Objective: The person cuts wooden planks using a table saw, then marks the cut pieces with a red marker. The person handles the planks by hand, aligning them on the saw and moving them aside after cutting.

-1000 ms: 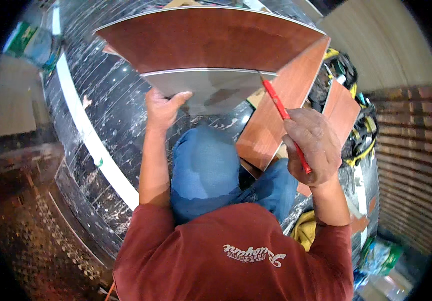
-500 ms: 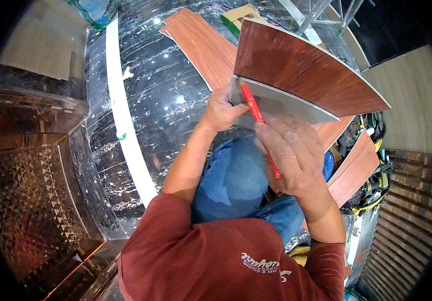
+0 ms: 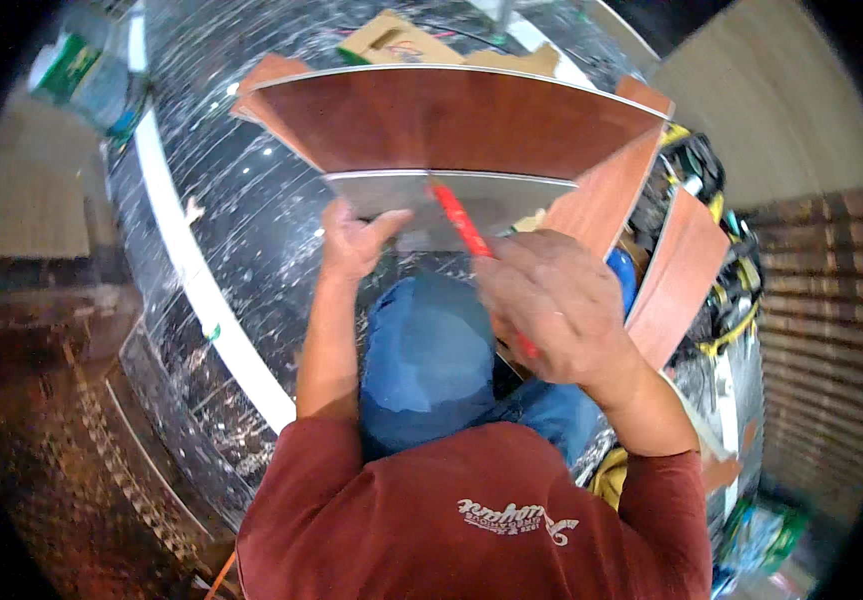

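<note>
My left hand point(image 3: 355, 238) grips the lower left corner of a flat grey piece point(image 3: 376, 195), thumb in front and fingers mostly hidden behind. The grey piece has a pale upper edge and lies against a reddish-brown wood-grain plank point(image 3: 451, 120), tilted up over my knees. In my right hand point(image 3: 556, 300), fingers closed, is a slim red carpenter's pencil point(image 3: 461, 220). Its upper end meets the pale edge of the grey piece, where it borders the plank. The right hand is slightly blurred.
More wood-grain planks point(image 3: 676, 275) lie at the right, beside a black and yellow tool bag point(image 3: 731, 290). A cardboard box point(image 3: 401, 42) sits beyond the plank. A white strip point(image 3: 186, 255) runs along the dark marbled floor point(image 3: 251, 200) on the left. A clear green-labelled container point(image 3: 86, 80) stands far left.
The view has turned, and the plank with the grey piece now lies more level and further left. The pencil's tip has moved from the grey face to its pale upper edge.
</note>
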{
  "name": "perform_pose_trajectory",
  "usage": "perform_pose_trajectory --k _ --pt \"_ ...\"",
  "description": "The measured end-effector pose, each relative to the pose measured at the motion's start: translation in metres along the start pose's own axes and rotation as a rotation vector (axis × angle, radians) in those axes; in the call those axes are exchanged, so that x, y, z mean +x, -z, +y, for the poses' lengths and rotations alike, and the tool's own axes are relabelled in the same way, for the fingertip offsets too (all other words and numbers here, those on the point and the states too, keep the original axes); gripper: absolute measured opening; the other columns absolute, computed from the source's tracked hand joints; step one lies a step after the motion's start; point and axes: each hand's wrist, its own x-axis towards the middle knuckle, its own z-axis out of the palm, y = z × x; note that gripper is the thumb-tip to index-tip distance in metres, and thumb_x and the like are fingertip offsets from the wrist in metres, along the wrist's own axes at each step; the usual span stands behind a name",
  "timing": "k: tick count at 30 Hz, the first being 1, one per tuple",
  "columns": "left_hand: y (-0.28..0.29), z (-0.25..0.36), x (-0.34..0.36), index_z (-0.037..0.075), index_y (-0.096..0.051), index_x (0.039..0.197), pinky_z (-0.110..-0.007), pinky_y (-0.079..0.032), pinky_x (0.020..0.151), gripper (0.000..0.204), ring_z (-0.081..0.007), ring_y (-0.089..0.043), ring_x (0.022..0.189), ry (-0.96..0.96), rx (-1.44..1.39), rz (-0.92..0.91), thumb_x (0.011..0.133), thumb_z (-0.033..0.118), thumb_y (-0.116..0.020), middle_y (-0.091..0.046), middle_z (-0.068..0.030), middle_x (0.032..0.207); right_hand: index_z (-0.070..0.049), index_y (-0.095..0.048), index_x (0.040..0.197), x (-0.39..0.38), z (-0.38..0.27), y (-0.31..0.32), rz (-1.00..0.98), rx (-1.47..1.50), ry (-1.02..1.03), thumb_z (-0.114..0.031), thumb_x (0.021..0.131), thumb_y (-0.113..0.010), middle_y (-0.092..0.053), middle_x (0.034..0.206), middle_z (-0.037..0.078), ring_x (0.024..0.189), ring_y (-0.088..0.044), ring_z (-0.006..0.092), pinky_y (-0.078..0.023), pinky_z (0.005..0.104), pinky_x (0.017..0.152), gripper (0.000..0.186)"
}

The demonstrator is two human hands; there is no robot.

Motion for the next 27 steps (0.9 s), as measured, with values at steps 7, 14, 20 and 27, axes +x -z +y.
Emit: perform_pose_trajectory --k 7,14,20,27 --pt "-0.002 -0.024 -0.001 0.000 -0.066 0.103 -0.030 -0.050 0.083 0.031 -0.0148 -0.063 0.088 -0.095 -0.126 0.068 0.074 -0.001 -0.077 -0.069 -0.0052 0.098 0.001 -0.063 0.106 -0.093 0.032 0.067 0.282 -0.330 -0.426 0.004 0.082 -0.059 -0.067 0.099 0.018 0.091 -0.067 0.0333 -0.053 0.0418 0.083 0.025" --pt "0.000 -0.027 -0.002 -0.001 -0.062 0.108 -0.032 -0.050 0.087 0.037 -0.0175 -0.063 0.093 -0.052 -0.066 0.117 0.073 -0.002 -0.075 -0.066 -0.0078 0.103 -0.002 -0.057 0.113 0.006 0.047 0.036 0.306 0.516 -0.561 -0.026 0.087 -0.072 -0.060 0.094 0.011 0.089 -0.058 0.0170 -0.048 0.0323 0.080 0.039" --pt "0.007 -0.033 -0.007 -0.003 -0.059 0.114 -0.033 -0.048 0.090 0.040 -0.0188 -0.063 0.097 -0.110 -0.095 0.129 0.076 -0.004 -0.070 -0.066 -0.0100 0.107 -0.002 -0.063 0.090 -0.020 0.094 0.034 0.482 0.789 -0.722 -0.025 0.085 -0.074 -0.059 0.081 0.001 0.076 -0.053 0.0117 -0.047 0.0311 0.067 0.027" --pt "0.005 -0.045 -0.007 -0.006 -0.053 0.120 -0.034 -0.045 0.094 0.039 -0.0211 -0.059 0.105 0.008 0.040 0.075 0.084 0.003 -0.066 -0.061 -0.0116 0.116 -0.001 -0.063 0.117 -0.199 0.155 -0.113 0.489 0.853 -0.994 -0.019 0.091 -0.067 -0.065 0.110 0.004 0.105 -0.057 0.0148 -0.046 0.0329 0.094 0.032"
